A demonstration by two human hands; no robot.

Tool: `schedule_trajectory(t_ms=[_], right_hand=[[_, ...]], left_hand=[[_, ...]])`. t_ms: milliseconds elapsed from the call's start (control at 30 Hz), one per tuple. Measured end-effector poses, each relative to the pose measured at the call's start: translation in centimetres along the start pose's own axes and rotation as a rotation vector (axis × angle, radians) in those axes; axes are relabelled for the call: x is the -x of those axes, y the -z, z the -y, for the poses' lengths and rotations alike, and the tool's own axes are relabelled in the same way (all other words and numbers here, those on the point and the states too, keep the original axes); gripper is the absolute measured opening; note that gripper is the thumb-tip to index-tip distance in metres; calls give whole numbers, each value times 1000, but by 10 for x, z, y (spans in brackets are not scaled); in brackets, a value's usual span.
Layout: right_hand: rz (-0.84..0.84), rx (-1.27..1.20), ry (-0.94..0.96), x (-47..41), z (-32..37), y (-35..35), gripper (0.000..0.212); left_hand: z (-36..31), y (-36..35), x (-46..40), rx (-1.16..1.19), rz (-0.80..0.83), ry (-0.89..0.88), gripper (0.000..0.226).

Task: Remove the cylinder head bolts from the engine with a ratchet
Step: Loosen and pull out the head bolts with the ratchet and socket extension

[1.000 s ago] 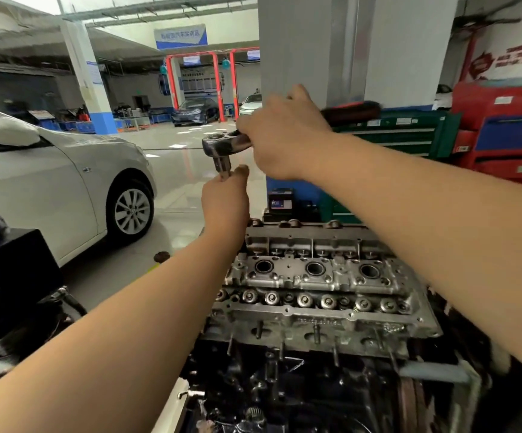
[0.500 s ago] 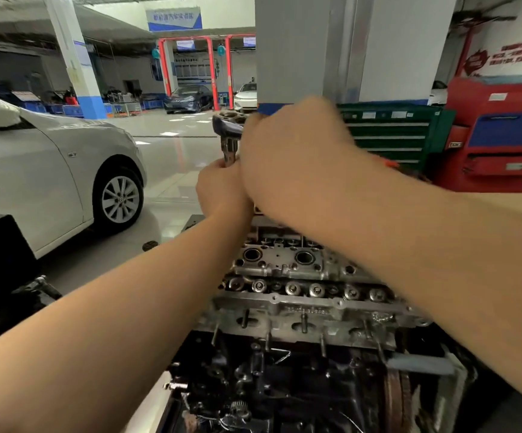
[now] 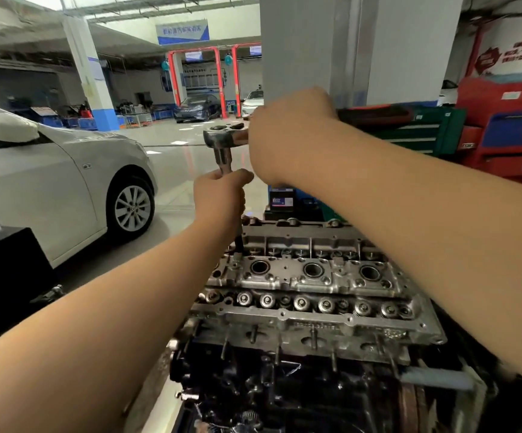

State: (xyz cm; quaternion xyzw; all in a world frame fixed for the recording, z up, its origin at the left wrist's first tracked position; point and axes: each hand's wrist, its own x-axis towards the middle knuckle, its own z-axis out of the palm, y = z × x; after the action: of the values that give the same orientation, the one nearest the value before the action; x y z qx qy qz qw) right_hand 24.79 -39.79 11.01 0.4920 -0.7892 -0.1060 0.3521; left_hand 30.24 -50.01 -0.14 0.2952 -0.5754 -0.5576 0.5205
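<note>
Bare aluminium cylinder head (image 3: 312,295) low in the centre of the frame, atop a dark, greasy engine block (image 3: 278,389); three round plug wells along its middle, a row of valve springs just below them. Chrome ratchet (image 3: 225,137) with black-and-red handle held level in the upper centre, head toward the left of the frame, handle running right. Steel extension bar (image 3: 223,159) dropping from the ratchet head down to the far left corner of the cylinder head, lower end dark and thin where it meets the metal; bolt itself hidden under it. Right hand (image 3: 287,132) wrapped around the ratchet handle just beside the head, fingers curled tight. Left hand (image 3: 220,198) directly beneath, gripping the extension bar around its middle, thumb up against the shaft. Both forearms reaching in from the lower corners of the frame. White car (image 3: 65,182) at left, front wheel near mid-frame. Green tool cabinet (image 3: 425,132) and red cabinet (image 3: 509,132) at upper right, behind a grey pillar (image 3: 347,45). Dark car (image 3: 197,109), small, in the background above centre.
</note>
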Motion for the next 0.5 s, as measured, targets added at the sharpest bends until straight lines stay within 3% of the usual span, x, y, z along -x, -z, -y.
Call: schedule_trajectory(t_ms=[133, 233, 400, 500], right_hand=[[-133, -97, -7, 17, -16, -10, 28], [-149, -239, 98, -13, -7, -10, 33], [-158, -636, 405, -59, 9, -29, 18], [-260, -703, 363, -65, 22, -37, 18]], left_hand=[[7, -4, 10, -36, -17, -49, 15], [10, -1, 19, -73, -90, -21, 19], [10, -5, 24, -59, -78, 21, 19], [9, -8, 19, -2, -148, 28, 15]])
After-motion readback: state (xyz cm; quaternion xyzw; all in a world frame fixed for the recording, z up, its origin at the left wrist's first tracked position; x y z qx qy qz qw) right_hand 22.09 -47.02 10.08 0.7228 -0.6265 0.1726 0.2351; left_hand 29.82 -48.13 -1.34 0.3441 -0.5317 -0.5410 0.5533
